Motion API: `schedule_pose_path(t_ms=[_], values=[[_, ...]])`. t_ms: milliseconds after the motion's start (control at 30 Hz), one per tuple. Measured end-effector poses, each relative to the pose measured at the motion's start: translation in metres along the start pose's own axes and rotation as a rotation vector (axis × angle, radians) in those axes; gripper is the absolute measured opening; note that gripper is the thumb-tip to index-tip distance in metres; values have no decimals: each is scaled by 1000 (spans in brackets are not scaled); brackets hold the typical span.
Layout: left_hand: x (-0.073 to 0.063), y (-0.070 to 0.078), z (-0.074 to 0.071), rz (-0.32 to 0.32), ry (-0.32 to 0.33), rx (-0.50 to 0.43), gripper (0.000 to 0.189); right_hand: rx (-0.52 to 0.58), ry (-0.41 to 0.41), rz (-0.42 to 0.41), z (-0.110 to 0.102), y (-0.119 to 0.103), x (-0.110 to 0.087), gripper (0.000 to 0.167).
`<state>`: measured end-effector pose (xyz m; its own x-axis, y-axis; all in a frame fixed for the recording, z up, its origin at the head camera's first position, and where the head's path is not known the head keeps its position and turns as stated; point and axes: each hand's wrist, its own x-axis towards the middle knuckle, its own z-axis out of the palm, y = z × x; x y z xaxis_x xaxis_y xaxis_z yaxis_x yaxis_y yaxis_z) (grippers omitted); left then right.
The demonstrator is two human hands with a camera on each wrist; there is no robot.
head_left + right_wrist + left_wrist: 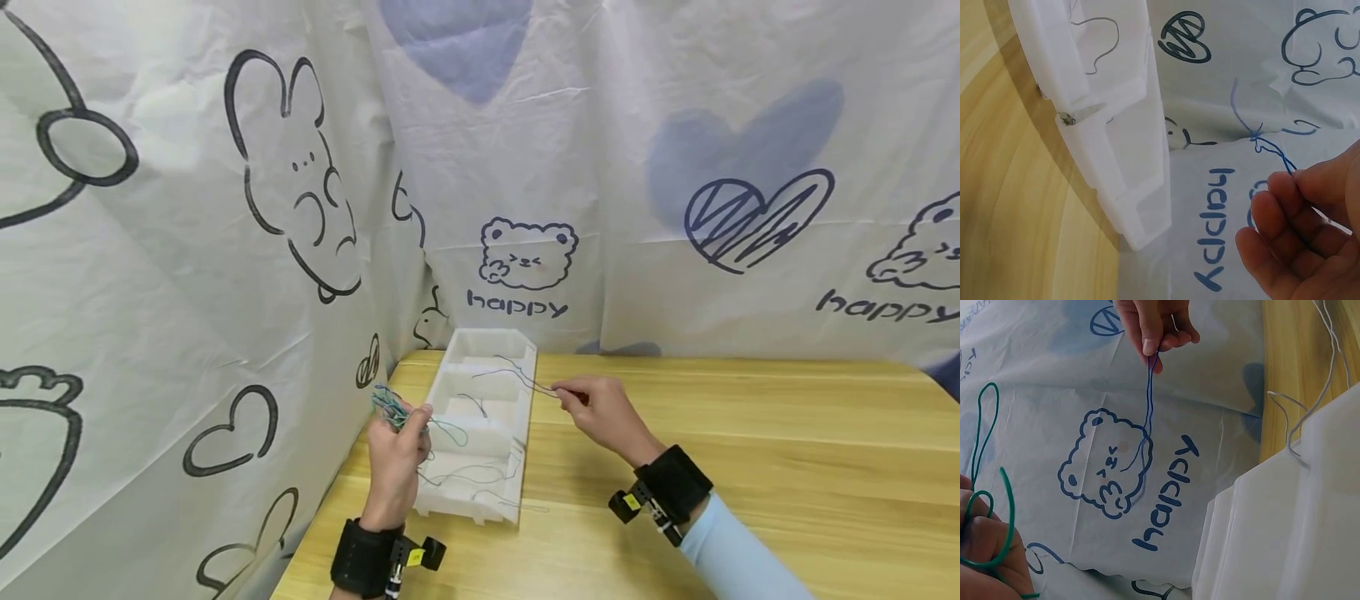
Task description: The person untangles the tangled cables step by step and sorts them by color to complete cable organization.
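Note:
My left hand (393, 471) grips a looped bundle of green and teal wires (388, 405) over the left side of a white compartment tray (480, 440). One green loop sticks out to the right over the tray. To the right of the tray, my right hand (603, 414) pinches a folded thin blue wire (1150, 394) between thumb and forefinger. Its loose ends reach left over the tray's rear compartments in the head view. In the right wrist view, the blue wire (1277, 149) has a small kinked tangle partway along.
A short dark wire (476, 403) is in a middle compartment. Thin grey wires (468, 478) lie in the front compartment, one hanging over the tray's right edge. The tray stands on a wooden table (750, 467), close to printed cloth (637, 292) behind and at left.

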<state>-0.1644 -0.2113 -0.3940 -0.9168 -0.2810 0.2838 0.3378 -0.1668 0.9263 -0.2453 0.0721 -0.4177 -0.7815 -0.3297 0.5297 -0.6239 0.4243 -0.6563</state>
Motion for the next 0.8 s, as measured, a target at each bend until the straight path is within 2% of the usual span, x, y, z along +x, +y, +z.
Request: schedule_pose_path(t_ms=[267,567,700,800], values=[[-1,0,1,-9,8,-1,23,-17,-20,12,11,-4,8,17],[-3,0,0,-20,7,20,22,-67,-33,3,33,-5,12,14],[-4,0,0,-16,-4,23,23,-68,8,40,44,-4,12,13],[-5,0,-1,-18,-4,20,22,-63,-21,87,54,-5,12,18]])
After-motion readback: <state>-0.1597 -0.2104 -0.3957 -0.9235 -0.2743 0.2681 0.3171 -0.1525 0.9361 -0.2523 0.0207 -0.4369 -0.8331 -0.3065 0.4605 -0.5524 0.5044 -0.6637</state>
